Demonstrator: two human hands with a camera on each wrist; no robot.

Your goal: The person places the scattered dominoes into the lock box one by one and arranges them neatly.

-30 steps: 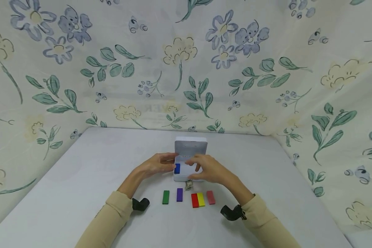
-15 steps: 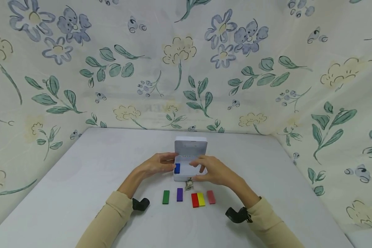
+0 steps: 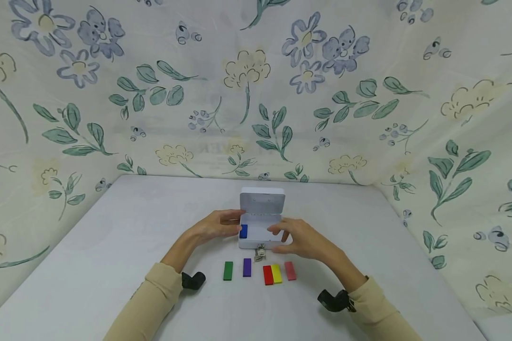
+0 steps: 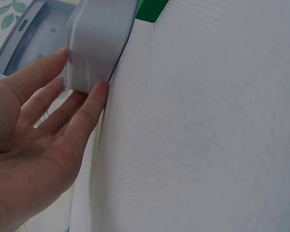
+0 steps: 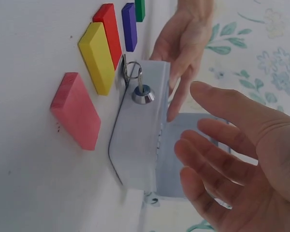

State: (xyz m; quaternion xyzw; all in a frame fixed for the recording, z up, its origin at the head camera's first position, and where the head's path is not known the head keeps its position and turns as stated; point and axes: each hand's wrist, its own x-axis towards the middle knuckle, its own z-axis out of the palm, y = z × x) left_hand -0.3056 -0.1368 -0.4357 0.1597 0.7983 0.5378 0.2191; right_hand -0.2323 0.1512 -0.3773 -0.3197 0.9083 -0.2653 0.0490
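A small white metal cash box [image 3: 247, 245] stands on the table with its lid [image 3: 262, 201] raised, and keys [image 5: 140, 79] hang from the lock in its front wall. Inside, at the left, lies a blue block [image 3: 243, 231]. My left hand [image 3: 215, 226] rests its fingertips against the box's left side, fingers loosely extended in the left wrist view. Over the box's right front corner my right hand [image 3: 303, 238] hovers with thumb and fingers spread apart, holding nothing.
In front of the box lie a green block [image 3: 228, 271], a purple block [image 3: 247, 267], a red block [image 3: 268, 275] touching a yellow block [image 3: 276, 273], and a pink block [image 3: 290, 271]. A floral cloth [image 3: 222, 123] hangs behind the white table [image 3: 153, 203].
My right hand has moved right and slightly toward me, from over the box's middle to its right front corner. The left hand, box and blocks have stayed in place.
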